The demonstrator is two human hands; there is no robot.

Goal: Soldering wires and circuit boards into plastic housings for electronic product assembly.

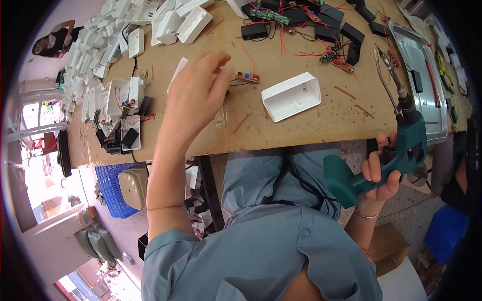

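My right hand (380, 173) grips a dark green soldering gun (407, 143) at the right, its tip and a thin curved metal tube (377, 67) pointing toward the far side of the table. Over the middle of the table, my left hand (201, 83) is loosely bent, thumb and forefinger apart, with nothing visible between them. A white plastic case (177, 72) shows partly behind that hand. Just right of the fingers lies a small orange circuit board (247, 77) with a red wire. An open white case (292, 98) rests between my two hands.
White cases (108, 30) are heaped at the far left. Black boxes and wired green boards (271, 16) spread across the back. More wired parts lie in a white case (131, 131) at the left. A metal tray (424, 108) and yellow-handled pliers (444, 70) are at the right.
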